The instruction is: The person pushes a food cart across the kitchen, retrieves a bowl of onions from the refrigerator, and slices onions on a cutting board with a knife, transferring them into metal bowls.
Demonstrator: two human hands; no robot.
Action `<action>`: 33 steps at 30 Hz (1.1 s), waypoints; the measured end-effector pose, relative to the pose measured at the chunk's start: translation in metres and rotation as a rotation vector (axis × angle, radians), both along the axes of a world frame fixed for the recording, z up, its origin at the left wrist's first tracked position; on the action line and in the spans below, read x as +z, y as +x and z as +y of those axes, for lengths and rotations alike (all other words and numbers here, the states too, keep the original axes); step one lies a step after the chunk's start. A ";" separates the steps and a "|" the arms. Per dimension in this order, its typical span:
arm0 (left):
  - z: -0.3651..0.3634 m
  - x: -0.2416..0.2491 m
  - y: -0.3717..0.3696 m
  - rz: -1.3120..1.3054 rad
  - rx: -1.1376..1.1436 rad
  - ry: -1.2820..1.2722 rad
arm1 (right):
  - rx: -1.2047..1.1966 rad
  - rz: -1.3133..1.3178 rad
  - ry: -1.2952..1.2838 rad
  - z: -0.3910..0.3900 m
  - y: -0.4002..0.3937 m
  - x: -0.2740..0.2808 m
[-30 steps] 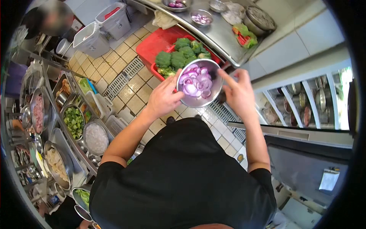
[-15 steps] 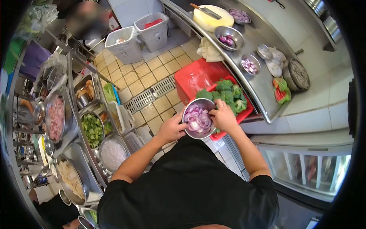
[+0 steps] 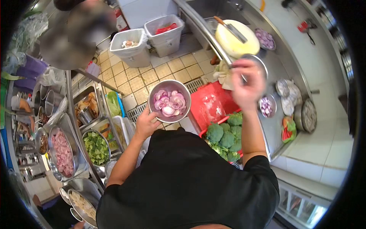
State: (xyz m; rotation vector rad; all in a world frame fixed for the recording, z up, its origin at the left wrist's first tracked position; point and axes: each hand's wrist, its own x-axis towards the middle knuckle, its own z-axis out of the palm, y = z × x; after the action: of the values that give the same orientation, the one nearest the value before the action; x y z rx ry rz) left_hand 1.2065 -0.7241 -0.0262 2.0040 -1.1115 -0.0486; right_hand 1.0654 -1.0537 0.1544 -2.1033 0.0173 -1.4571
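My left hand (image 3: 146, 123) grips the lower left side of a steel bowl (image 3: 154, 84), its thumb over the rim. Sliced red onion (image 3: 170, 103) in rings lies inside that bowl. My right hand (image 3: 248, 84) is stretched out over the edge of the steel counter, smeared by motion. Behind its fingers, partly covered, is another metal bowl (image 3: 261, 63). Close by on the counter stands a small bowl of chopped onion (image 3: 267, 107). Beyond the hand is a round pale cutting board (image 3: 228, 40) with a cleaver (image 3: 235, 33) lying on it.
Below the counter, a red crate (image 3: 211, 105) stands beside broccoli (image 3: 227, 137). Two grey bins (image 3: 131, 53) are on the tiled floor ahead. At left, a rack holds chopped greens (image 3: 96, 147) and a pan of raw meat (image 3: 63, 152). Other people are at the far left.
My right hand has left the onion bowl and reached forward and right over the counter. The bowl, held by my left hand alone, has shifted left and forward. The view has turned somewhat.
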 end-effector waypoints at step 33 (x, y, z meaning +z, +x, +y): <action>-0.365 -0.041 0.399 -0.021 -0.854 -0.064 | -0.355 1.104 0.147 -0.130 0.325 -0.178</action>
State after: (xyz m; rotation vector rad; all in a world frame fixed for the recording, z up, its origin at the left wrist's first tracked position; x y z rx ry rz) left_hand 1.6052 -1.0892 -0.0677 1.3467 -1.8747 -0.4233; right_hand 1.3905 -1.1836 -0.0238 -2.5717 0.9087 -0.2575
